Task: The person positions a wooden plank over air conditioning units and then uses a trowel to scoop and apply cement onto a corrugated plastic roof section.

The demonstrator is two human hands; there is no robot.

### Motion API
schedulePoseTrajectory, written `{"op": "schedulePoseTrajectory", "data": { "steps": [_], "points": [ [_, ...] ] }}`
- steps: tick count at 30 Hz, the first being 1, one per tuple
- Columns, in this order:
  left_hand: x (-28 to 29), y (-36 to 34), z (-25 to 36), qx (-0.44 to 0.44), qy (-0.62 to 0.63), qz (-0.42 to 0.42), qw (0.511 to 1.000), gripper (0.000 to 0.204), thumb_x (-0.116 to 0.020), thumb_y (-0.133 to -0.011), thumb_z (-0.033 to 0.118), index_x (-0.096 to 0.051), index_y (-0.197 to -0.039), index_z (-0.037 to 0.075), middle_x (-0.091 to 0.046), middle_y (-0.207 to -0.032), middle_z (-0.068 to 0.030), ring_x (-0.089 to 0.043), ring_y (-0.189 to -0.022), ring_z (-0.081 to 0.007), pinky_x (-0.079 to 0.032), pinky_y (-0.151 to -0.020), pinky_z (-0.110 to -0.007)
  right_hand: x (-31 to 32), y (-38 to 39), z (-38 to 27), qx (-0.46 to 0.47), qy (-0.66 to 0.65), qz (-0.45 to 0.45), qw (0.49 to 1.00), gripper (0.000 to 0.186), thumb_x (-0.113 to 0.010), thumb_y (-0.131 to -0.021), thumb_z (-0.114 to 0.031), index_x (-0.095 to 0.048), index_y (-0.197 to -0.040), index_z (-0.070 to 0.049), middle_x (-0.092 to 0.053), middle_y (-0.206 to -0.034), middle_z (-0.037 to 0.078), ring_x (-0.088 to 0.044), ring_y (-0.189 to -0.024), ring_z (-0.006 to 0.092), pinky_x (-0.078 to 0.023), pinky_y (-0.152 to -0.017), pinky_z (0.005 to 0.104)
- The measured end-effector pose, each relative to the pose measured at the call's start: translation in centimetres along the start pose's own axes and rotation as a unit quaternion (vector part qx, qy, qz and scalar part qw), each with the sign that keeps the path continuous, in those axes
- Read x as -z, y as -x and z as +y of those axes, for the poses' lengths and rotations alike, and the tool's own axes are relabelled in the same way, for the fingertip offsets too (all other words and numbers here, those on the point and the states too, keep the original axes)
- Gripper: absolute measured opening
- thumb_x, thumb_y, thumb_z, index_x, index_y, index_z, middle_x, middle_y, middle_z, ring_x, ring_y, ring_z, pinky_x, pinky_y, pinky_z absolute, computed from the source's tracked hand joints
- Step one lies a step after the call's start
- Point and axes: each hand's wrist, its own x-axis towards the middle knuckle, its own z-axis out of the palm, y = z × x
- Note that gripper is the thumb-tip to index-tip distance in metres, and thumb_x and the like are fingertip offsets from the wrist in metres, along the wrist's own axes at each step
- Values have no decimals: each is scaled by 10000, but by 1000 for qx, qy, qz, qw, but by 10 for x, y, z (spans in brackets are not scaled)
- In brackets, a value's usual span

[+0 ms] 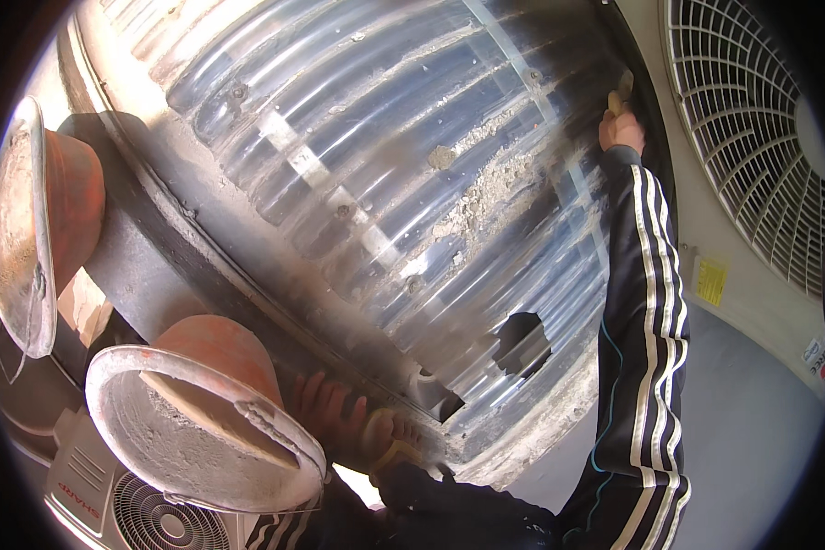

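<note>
My right hand (pixel 621 128) is stretched far to the upper right, closed around a small hand tool (pixel 625 90) with a tan handle and a greyish blade, possibly a scraper or trowel. It is over the shaded edge of a shiny corrugated sheet (pixel 376 119). Crumbs of dry mortar (pixel 486 192) lie scattered along the sheet's ridges. In shadow at the lower middle, my left hand (pixel 325 403) rests with its fingers apart at the dark ledge beside the sheet. The near orange bucket (pixel 225 344), its inside crusted grey, stands tilted just left of that hand and hides part of it.
Another mortar-coated orange bucket (pixel 73 188) stands at the far left. An air-conditioner unit with a round fan grille (pixel 752 137) borders the right side; another unit (pixel 92 472) is at lower left. The sheet has a dark, jagged hole (pixel 522 344) near its lower end.
</note>
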Motion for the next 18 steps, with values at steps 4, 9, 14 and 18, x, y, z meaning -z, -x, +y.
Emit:
{"op": "schedulePoseTrajectory", "data": {
  "steps": [4,9,14,18],
  "points": [
    [0,6,-9,-22,-6,13,1000,265,-718,-739,340,-628,-889,142,-622,-950,-15,-545,-1082,-260,-363,-1021,-523,-12,-62,-2,20,121,-68,990,378,-582,-873,-327,-626,-1165,-91,-630,-1166,182,-583,-1110,373,-480,-936,445],
    [-12,6,-10,-38,-15,32,999,265,-682,-756,393,-634,-870,159,-622,-945,3,-555,-1066,-244,-379,-1013,-504,-7,-111,11,38,178,-76,980,397,-622,-853,-308,-616,-1212,-138,-618,-1192,178,-572,-1139,350,-470,-959,419],
    [-9,7,-10,-41,-39,44,997,262,-662,-758,416,-640,-843,168,-627,-902,14,-556,-1067,-238,-384,-1007,-503,-19,-124,8,112,197,-84,970,450,-642,-823,-278,-588,-1267,-230,-605,-1219,165,-564,-1146,353,-461,-972,408],
    [-16,7,-10,-36,-34,61,997,271,-646,-760,429,-636,-832,168,-630,-882,12,-562,-1060,-245,-386,-1000,-511,-19,-110,19,104,168,-84,977,504,-646,-801,-246,-567,-1291,-156,-602,-1202,204,-561,-1139,372,-455,-962,418]
  ]
}}
